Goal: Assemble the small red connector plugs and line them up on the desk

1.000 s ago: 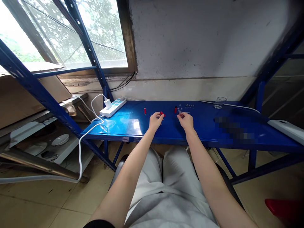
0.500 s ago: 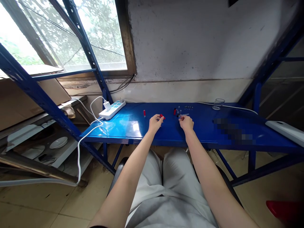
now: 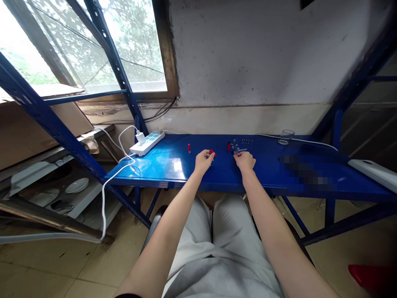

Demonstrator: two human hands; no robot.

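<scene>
My left hand point(image 3: 204, 161) is closed, thumb and fingers pinched round a small red piece point(image 3: 212, 152) just above the blue table point(image 3: 161, 169). To its right, my right hand point(image 3: 246, 160) has its fingertips together among small clear plastic pieces point(image 3: 237, 149); whether it grips one is too small to tell. Just behind those fingers stands another red piece point(image 3: 228, 145) with something dark beside it. A small upright tube, red on top and pale below point(image 3: 189, 147), stands left of my left hand. Several tiny pale bits point(image 3: 247, 141) lie in rows farther back.
A white power strip point(image 3: 147, 143) with a plugged-in charger lies at the table's left end, its cable hanging over the edge. A clear glass point(image 3: 285, 138) stands at the back right. A blurred dark patch and a white object point(image 3: 372, 171) lie farther right.
The view has shifted very slightly. My right fingers have moved a little among the clear pieces; my left hand keeps its hold on the red piece.
</scene>
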